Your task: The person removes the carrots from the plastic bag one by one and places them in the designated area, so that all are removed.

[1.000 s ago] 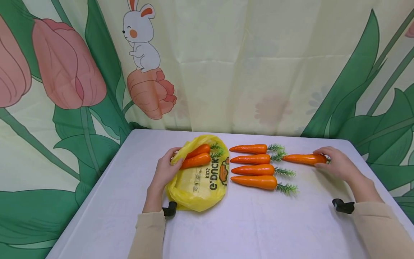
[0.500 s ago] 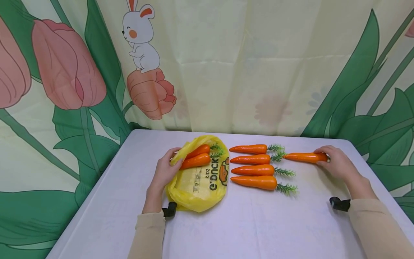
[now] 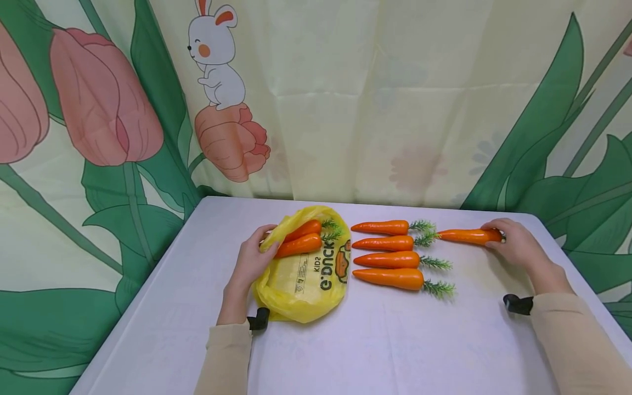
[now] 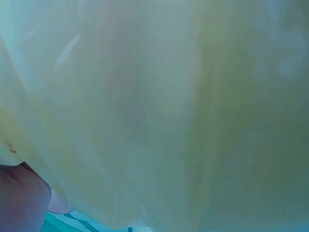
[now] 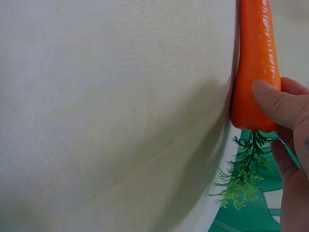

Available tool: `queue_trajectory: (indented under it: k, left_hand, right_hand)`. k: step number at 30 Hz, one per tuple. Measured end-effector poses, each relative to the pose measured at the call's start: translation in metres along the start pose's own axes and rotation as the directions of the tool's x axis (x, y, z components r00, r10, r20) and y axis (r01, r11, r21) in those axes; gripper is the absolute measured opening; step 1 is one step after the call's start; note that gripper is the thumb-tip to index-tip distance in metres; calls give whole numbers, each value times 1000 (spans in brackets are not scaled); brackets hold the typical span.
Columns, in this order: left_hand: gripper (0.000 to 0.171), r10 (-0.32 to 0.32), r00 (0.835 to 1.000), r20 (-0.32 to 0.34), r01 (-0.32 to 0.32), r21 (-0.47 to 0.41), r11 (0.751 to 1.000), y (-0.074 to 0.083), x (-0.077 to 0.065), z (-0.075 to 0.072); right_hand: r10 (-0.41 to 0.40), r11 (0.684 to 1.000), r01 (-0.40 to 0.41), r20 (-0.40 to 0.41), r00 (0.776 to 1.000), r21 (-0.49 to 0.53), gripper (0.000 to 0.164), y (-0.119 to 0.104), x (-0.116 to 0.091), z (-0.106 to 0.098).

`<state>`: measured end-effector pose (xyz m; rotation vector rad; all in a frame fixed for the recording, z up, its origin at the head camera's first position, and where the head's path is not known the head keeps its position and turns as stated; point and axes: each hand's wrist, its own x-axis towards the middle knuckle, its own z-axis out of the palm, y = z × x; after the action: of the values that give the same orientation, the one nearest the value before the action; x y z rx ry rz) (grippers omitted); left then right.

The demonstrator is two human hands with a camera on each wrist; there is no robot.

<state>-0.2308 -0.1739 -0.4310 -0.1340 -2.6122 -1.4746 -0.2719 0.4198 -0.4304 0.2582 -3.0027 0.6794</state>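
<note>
Seemingly under halfway, with two carrots [image 3: 301, 244] in the yellow bag [image 3: 306, 310] pinched by the left hand [image 3: 254, 258], four carrots [image 3: 387, 259] left outside, and one carrot [image 3: 468, 236] gripped in the right hand [image 3: 515, 246].

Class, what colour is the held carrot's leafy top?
The leafy top is green, best seen in the right wrist view.

A thin yellow plastic bag [image 3: 303, 314], its far-left rim gripped by the left hand [image 3: 253, 257], lies with its mouth spread open on the bench [image 3: 375, 340], showing reversed "G.DUCK KIDS" lettering and a duck print, with two orange carrots [image 3: 301, 245] inside, side by side. Just right of it, four carrots [image 3: 387, 259] lie in a near-parallel row, tips toward the bag, feathery greens outward. Another glossy carrot [image 3: 469, 236], pinched by the right hand [image 3: 515, 244] at its thick, leafy end, points its tip at the row's greens.
</note>
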Motion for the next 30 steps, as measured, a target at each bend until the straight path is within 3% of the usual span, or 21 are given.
queue_trajectory:
  k: [12, 30]
  left_hand:
    - [42, 15, 1000, -8, -15, 3, 1000, 0, 0, 1]
    - [43, 15, 1000, 1, -15, -9, 1000, 0, 0, 2]
  right_hand:
    - [5, 1000, -5, 5, 1000, -4, 38, -2, -1, -4]
    - [-13, 1000, 14, -54, 998, 22, 44, -18, -16, -9]
